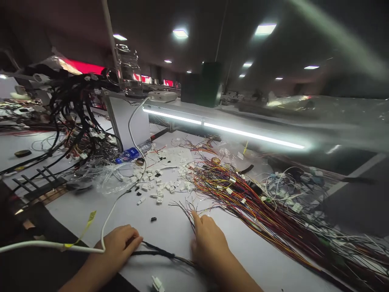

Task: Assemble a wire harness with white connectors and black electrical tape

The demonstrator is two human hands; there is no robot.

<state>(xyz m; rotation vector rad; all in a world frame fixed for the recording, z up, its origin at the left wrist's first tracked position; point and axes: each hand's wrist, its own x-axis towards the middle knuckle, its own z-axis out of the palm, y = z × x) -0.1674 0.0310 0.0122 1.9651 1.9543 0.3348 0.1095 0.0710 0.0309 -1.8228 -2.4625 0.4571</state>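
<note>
My left hand [120, 245] is closed around the end of a black-sleeved wire harness [158, 252] low over the white worktable [173, 275]. The harness splits into two black branches near that hand and runs right, passing under my right hand [209, 239]. My right hand has its index finger stretched forward and the other fingers curled in. Thin loose wires [184, 209] with bare-looking ends fan out beside that index finger, seemingly from the curled fingers; the grip itself is partly hidden. A white connector [158, 284] lies at the bottom edge.
White connector housings [159, 196] litter the table ahead. A thick bundle of coloured wires [258, 219] stretches along the right. A white cord [114, 207] crosses my left wrist. Black harnesses [75, 105], a plastic bottle [130, 154] and a rack [39, 180] stand left. A lit tube [225, 127] hangs under the shelf.
</note>
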